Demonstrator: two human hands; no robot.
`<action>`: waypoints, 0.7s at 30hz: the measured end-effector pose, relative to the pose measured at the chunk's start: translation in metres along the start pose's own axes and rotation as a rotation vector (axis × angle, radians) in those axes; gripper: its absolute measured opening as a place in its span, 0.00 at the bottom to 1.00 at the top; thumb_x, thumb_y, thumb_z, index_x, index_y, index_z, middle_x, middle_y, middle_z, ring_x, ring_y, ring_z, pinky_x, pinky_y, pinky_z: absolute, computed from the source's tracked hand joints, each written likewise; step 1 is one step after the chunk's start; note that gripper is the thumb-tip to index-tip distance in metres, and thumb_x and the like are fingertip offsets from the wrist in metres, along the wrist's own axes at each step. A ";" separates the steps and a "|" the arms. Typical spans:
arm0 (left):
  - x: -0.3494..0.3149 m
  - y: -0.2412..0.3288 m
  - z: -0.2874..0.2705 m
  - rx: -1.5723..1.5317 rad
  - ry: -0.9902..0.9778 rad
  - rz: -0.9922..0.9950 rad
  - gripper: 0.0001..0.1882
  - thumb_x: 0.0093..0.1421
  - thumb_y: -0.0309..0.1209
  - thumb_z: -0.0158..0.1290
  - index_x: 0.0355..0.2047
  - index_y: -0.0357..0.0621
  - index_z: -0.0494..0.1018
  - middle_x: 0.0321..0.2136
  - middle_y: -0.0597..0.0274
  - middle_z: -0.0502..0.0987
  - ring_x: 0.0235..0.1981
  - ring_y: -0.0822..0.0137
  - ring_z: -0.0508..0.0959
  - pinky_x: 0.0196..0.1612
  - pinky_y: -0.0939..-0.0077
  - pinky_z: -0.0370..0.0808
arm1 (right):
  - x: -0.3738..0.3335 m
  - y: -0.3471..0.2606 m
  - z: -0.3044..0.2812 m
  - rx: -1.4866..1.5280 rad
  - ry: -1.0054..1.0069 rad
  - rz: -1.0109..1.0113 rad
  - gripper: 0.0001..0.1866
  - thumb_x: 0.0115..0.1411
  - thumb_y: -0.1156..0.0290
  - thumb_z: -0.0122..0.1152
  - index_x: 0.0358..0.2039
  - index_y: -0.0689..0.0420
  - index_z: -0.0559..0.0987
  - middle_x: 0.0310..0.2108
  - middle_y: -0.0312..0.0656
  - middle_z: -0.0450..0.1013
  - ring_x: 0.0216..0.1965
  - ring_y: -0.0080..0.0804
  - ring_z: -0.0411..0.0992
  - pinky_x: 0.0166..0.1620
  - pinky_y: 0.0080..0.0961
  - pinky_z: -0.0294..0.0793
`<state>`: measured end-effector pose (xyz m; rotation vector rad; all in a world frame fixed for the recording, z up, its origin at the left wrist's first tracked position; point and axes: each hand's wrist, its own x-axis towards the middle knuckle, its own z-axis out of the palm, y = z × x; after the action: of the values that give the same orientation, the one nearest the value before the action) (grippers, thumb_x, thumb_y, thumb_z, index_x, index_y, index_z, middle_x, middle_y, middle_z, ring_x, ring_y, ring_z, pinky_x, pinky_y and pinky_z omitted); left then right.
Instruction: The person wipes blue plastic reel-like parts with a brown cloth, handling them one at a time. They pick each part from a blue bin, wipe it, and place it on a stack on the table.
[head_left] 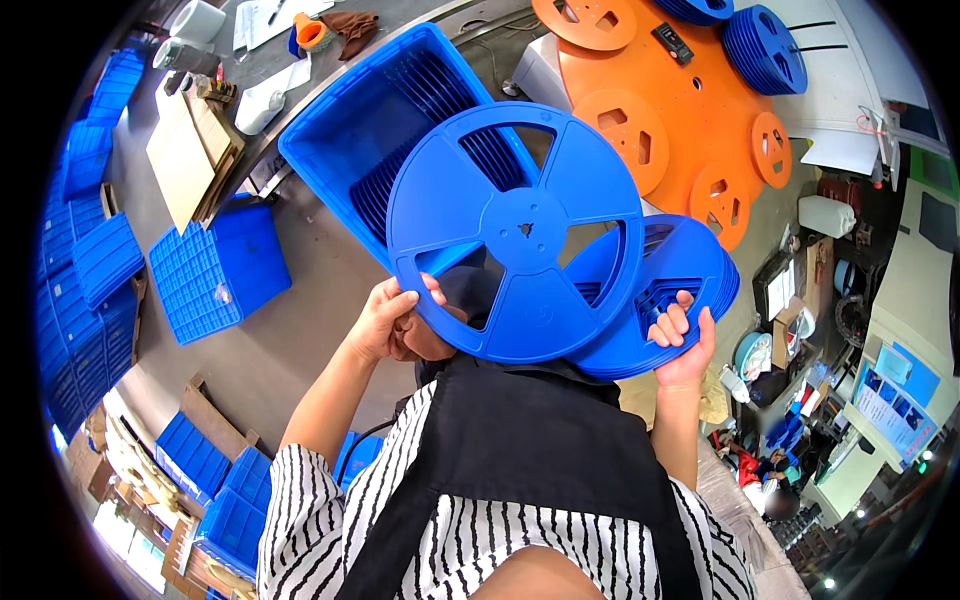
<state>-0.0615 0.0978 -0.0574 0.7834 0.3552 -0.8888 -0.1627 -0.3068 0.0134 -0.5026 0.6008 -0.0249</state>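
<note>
A large blue reel (510, 245) is being held up in the middle of the scene by the left hand (383, 322). Its near left rim is being gripped between the thumb and the fingers, which are being kept closed on it, with a fingertip showing in one of the reel's openings. To the right, a stack of blue reels (712, 275) is being partly covered by the large reel. At the stack's near right edge the fingers of the right hand (688, 355) are being held half curled, with the thumb standing apart; whether the stack is being gripped by them cannot be told.

Beyond the large reel, on the far left side, a blue bin (305, 135) is being partly hidden, and more reels (425, 85) are being held inside it in rows. Farther off, an orange roll (312, 35) and a brown cloth (350, 30) are being carried by a grey worktop (400, 22). On the far right, orange discs (612, 125) are being borne by a large round orange panel (690, 130). Well to the left, a blue crate (215, 275) is being supported by the floor (310, 270).
</note>
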 end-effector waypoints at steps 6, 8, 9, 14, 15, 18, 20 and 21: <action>0.002 0.004 -0.022 -0.188 -0.026 0.003 0.14 0.61 0.29 0.51 0.45 0.35 0.70 0.40 0.51 0.77 0.41 0.57 0.80 0.48 0.62 0.78 | 0.016 0.009 0.010 -0.056 0.012 0.043 0.19 0.64 0.58 0.52 0.47 0.59 0.73 0.22 0.33 0.63 0.21 0.20 0.59 0.28 0.21 0.62; 0.001 0.007 -0.027 -0.226 -0.015 0.011 0.15 0.61 0.29 0.51 0.46 0.34 0.69 0.40 0.51 0.77 0.42 0.56 0.80 0.49 0.60 0.78 | 0.021 0.011 0.012 -0.038 0.017 0.064 0.18 0.64 0.58 0.52 0.46 0.59 0.73 0.22 0.33 0.63 0.21 0.20 0.59 0.28 0.22 0.62; 0.000 0.008 -0.031 -0.235 0.000 0.018 0.15 0.62 0.29 0.51 0.46 0.34 0.69 0.40 0.51 0.77 0.43 0.55 0.79 0.49 0.58 0.78 | 0.024 0.012 0.013 -0.026 0.016 0.081 0.17 0.64 0.58 0.52 0.45 0.59 0.73 0.22 0.33 0.63 0.21 0.20 0.59 0.28 0.22 0.62; 0.002 0.020 -0.045 -0.272 0.006 0.040 0.15 0.62 0.27 0.49 0.48 0.34 0.68 0.41 0.51 0.77 0.42 0.57 0.80 0.49 0.59 0.78 | 0.038 0.016 0.020 -0.062 0.039 0.109 0.15 0.64 0.60 0.51 0.44 0.58 0.73 0.22 0.33 0.64 0.21 0.21 0.60 0.28 0.22 0.63; 0.002 0.023 -0.050 -0.244 0.071 0.039 0.15 0.62 0.27 0.49 0.48 0.34 0.68 0.41 0.51 0.77 0.42 0.59 0.80 0.50 0.61 0.77 | 0.040 0.018 0.021 -0.059 0.038 0.119 0.15 0.64 0.60 0.52 0.44 0.58 0.73 0.23 0.33 0.64 0.21 0.21 0.60 0.28 0.22 0.63; 0.006 0.026 -0.063 -0.129 0.273 0.058 0.14 0.63 0.26 0.48 0.48 0.34 0.68 0.42 0.53 0.78 0.43 0.63 0.79 0.51 0.67 0.76 | 0.046 0.021 0.024 -0.070 0.048 0.133 0.14 0.64 0.62 0.51 0.44 0.58 0.72 0.23 0.33 0.64 0.21 0.21 0.61 0.28 0.22 0.62; 0.014 0.028 -0.069 -0.008 0.423 0.108 0.14 0.63 0.25 0.47 0.48 0.35 0.69 0.42 0.53 0.78 0.44 0.66 0.78 0.51 0.71 0.75 | 0.048 0.023 0.023 -0.089 0.062 0.138 0.14 0.64 0.61 0.51 0.44 0.57 0.72 0.23 0.33 0.64 0.21 0.21 0.61 0.28 0.22 0.63; 0.022 0.030 -0.073 0.032 0.489 0.117 0.13 0.64 0.25 0.46 0.48 0.35 0.69 0.42 0.54 0.78 0.43 0.67 0.78 0.50 0.73 0.75 | 0.047 0.024 0.023 -0.100 0.070 0.138 0.14 0.64 0.61 0.50 0.44 0.57 0.72 0.23 0.33 0.64 0.21 0.21 0.61 0.28 0.22 0.63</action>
<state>-0.0214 0.1507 -0.1053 1.0397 0.7173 -0.5869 -0.1138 -0.2835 -0.0069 -0.5578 0.7071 0.1191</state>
